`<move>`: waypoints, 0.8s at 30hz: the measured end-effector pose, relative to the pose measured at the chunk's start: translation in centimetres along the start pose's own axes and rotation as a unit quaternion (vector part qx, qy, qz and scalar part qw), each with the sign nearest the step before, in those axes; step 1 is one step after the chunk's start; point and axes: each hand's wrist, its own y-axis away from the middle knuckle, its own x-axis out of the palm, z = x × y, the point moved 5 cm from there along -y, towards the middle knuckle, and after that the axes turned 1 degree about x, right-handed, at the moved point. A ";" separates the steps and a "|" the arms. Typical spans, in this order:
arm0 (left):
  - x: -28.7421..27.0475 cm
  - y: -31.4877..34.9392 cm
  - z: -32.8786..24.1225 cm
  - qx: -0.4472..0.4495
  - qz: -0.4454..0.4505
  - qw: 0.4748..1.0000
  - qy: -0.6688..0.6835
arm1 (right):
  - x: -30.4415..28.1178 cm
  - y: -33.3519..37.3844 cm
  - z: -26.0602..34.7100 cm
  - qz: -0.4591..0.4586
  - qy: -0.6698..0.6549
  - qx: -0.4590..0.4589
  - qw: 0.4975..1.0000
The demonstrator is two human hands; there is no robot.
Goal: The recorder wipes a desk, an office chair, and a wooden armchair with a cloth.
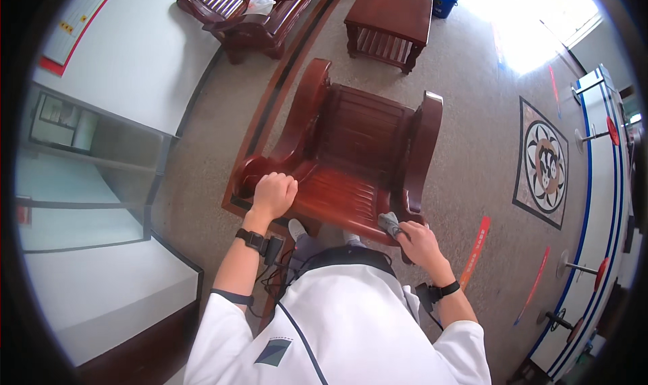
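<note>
Grey floor [472, 135] | armchair [341, 193] under left hand [275, 196], fingers clamped tight | cloth [389, 224] pinched in right hand [421, 242]

Daylight floods in from the upper right, so fierce that the brown-grey speckled floor [472, 176] burns out to pure white there. It leaves a pale glint on the right armrest tip of the glossy red-brown wooden armchair [358, 142] and a sheen along its seat. Over on the smooth white wall [148, 54], a soft grey shadow sits beside the slatted dark-wood bench [297, 17]. Towards the blackened rim, the long white blue-edged counter [601, 176] bows, and detail beyond it turns murky.
</note>
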 end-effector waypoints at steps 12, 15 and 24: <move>-1.2 -0.4 -0.1 0.008 0.011 0.998 0.057 | 13.1 -11.8 -2.5 0.468 0.087 -0.097 0.874; -1.2 -0.4 0.0 0.010 0.005 0.998 0.060 | 17.2 -17.0 3.0 0.505 0.102 -0.185 0.837; -0.7 -0.5 0.6 0.002 0.007 0.997 0.080 | 28.6 -26.0 4.3 0.442 -0.028 -0.071 0.894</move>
